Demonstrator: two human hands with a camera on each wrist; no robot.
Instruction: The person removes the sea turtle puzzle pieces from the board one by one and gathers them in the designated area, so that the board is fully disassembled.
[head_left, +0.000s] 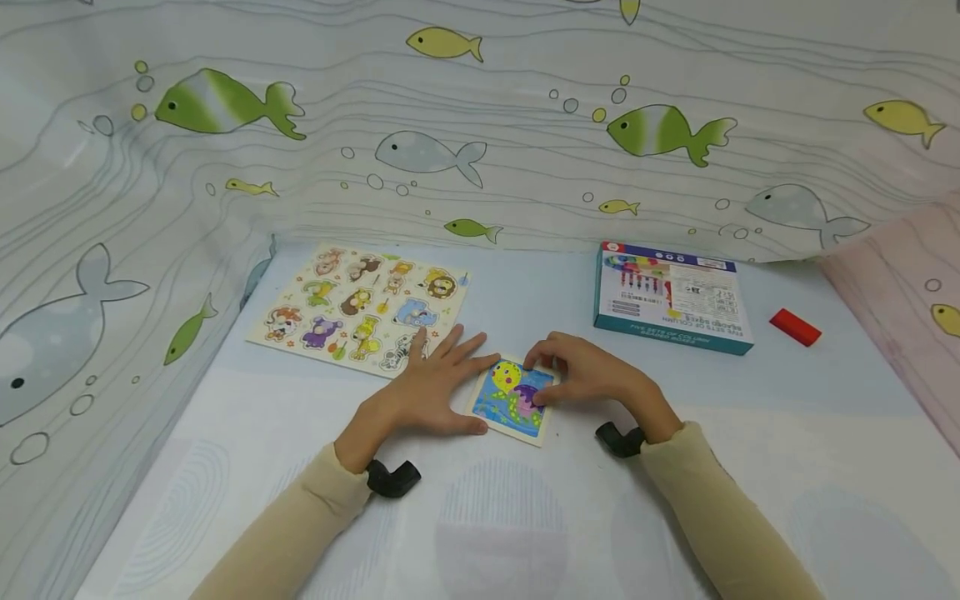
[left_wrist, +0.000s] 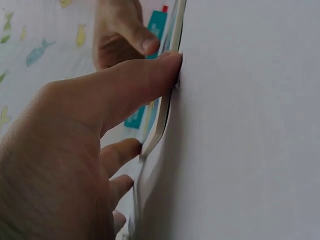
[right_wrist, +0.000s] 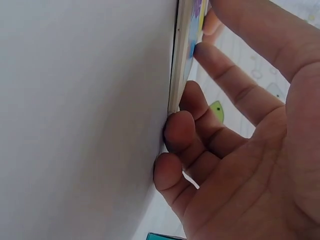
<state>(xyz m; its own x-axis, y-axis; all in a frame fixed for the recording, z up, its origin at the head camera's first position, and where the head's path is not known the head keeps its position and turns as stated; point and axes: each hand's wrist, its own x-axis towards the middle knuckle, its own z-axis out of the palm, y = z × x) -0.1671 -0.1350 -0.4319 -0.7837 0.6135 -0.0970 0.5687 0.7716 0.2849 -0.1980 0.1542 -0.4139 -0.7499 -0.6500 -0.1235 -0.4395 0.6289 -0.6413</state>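
A small square turtle jigsaw puzzle (head_left: pixel 504 410) in a pale wooden frame lies flat between the two hands. My left hand (head_left: pixel 429 390) is spread on its left side, with the thumb at the near left corner and the index finger at the far corner. In the left wrist view the thumb (left_wrist: pixel 170 62) touches the board's edge. My right hand (head_left: pixel 596 373) grips the right side with curled fingers, its thumb on the purple shell. Seen from the right wrist, the index fingertip (right_wrist: pixel 202 50) touches the picture while other fingertips rest by the frame's edge (right_wrist: pixel 181 60).
A larger animal puzzle board (head_left: pixel 341 287) lies at the back left, its near right corner close to the left fingers. A teal-edged box (head_left: pixel 671 296) stands at the back right, with a red block (head_left: pixel 795 327) beside it. Fish-printed cloth (head_left: pixel 525 179) rises behind.
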